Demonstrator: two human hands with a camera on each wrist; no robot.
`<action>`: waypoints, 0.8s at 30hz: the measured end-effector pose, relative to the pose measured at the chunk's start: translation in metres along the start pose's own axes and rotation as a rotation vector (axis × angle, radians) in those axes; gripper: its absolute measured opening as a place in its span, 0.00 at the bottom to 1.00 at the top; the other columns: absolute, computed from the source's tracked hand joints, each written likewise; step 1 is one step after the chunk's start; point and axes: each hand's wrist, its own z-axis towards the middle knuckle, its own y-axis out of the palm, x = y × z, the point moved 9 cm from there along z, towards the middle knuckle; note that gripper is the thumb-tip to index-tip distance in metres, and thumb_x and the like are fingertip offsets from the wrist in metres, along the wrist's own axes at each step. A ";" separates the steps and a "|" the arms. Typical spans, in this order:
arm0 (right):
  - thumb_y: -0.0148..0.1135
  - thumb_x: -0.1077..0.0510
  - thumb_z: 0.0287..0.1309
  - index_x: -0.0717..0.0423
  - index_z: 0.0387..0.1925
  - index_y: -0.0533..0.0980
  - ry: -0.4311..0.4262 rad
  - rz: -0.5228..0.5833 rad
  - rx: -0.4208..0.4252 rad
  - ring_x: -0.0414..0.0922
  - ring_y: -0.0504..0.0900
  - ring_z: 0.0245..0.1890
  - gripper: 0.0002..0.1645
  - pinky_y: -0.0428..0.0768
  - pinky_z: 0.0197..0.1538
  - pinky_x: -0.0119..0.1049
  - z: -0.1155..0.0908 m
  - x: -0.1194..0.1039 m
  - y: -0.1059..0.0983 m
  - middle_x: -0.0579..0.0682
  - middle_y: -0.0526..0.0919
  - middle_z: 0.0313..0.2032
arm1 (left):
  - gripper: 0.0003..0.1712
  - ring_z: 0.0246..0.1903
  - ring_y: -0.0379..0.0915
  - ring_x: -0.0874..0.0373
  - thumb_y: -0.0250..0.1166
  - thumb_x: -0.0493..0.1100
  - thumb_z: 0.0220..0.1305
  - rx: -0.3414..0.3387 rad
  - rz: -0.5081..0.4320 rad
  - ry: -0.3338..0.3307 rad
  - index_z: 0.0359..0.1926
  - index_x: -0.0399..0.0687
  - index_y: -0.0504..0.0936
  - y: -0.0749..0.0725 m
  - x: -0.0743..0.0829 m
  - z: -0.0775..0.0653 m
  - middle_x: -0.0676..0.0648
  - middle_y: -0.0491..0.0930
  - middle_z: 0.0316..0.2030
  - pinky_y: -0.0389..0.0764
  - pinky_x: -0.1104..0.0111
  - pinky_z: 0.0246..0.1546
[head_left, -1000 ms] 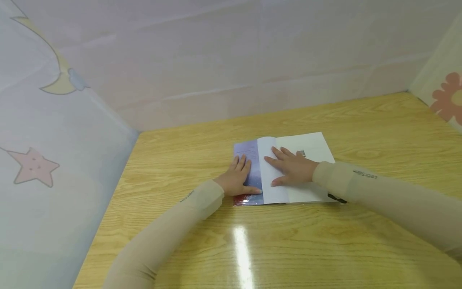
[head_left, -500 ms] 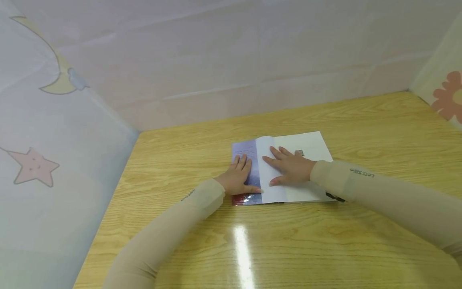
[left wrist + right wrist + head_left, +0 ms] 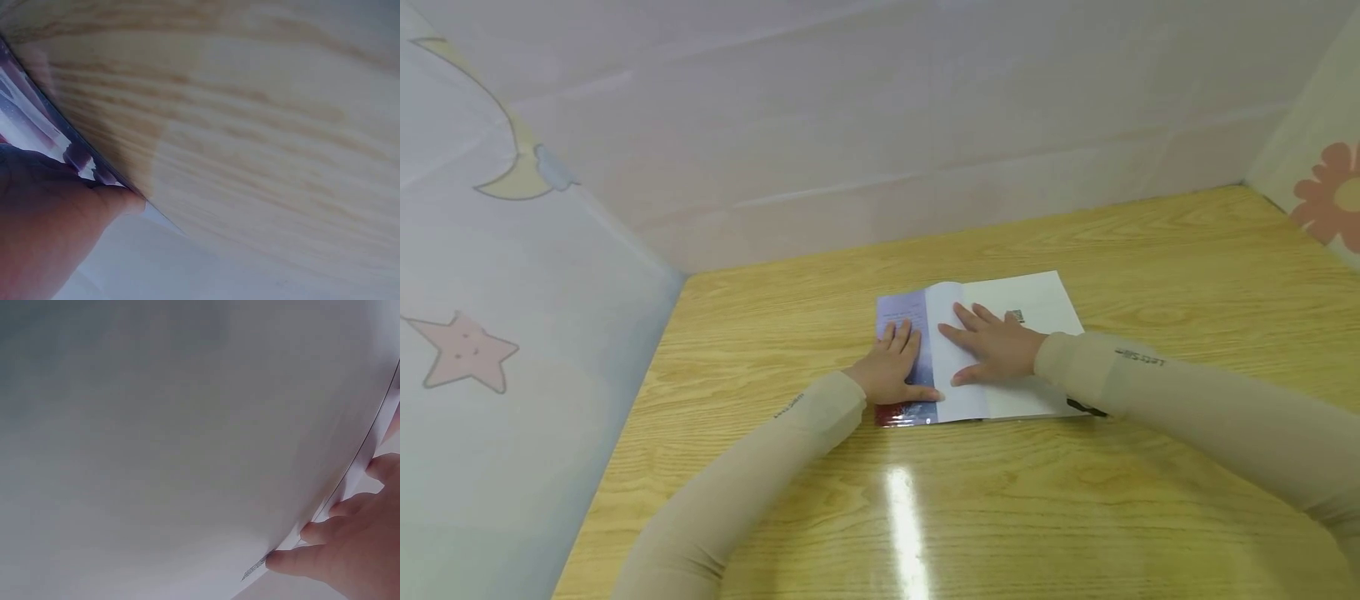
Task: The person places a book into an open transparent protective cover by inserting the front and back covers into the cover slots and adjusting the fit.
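An open book (image 3: 1033, 293) lies on the wooden table, with a purple-blue cover flap (image 3: 904, 304) folded over at its left side. My left hand (image 3: 891, 372) rests flat on that flap, fingers spread, its thumb reaching toward the white strip beside it. On the white pages lies my right hand (image 3: 996, 346), its fingers spread and straight, pointing left. A small printed code (image 3: 1015, 317) shows just beyond the right hand. In the left wrist view the left thumb (image 3: 122, 201) touches the book's edge. The right wrist view has the right hand (image 3: 350, 540) against the white page.
The wooden table (image 3: 775, 517) extends around the book, with a bright light reflection on its front part. Pale cloth walls (image 3: 820, 125) stand behind and at both sides, printed with a star, a moon and a flower. A dark strap (image 3: 1086, 407) shows under the right sleeve.
The book and both hands appear shifted slightly left in the head view, the right hand a little more than the left. Both hands stay spread on the book.
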 end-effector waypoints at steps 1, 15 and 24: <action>0.58 0.35 0.62 0.58 0.74 0.54 -0.001 -0.002 0.001 0.71 0.42 0.70 0.50 0.46 0.59 0.78 0.000 0.000 0.000 0.68 0.41 0.73 | 0.62 0.72 0.21 0.38 0.55 0.71 0.62 -0.003 0.000 -0.001 0.75 0.35 0.36 0.001 0.000 0.000 0.35 0.27 0.74 0.42 0.51 0.70; 0.56 0.38 0.65 0.61 0.74 0.52 0.001 0.027 -0.008 0.69 0.43 0.71 0.49 0.47 0.62 0.74 0.002 0.000 -0.003 0.68 0.43 0.73 | 0.63 0.72 0.22 0.39 0.55 0.73 0.61 -0.007 0.030 -0.017 0.75 0.36 0.35 0.003 -0.001 0.001 0.36 0.27 0.74 0.43 0.50 0.70; 0.54 0.47 0.70 0.73 0.68 0.57 0.225 0.463 0.178 0.66 0.67 0.61 0.40 0.69 0.58 0.59 -0.038 0.062 -0.051 0.72 0.65 0.63 | 0.62 0.73 0.20 0.41 0.54 0.73 0.62 -0.022 0.036 -0.035 0.76 0.39 0.34 0.004 -0.004 -0.001 0.39 0.26 0.75 0.41 0.53 0.71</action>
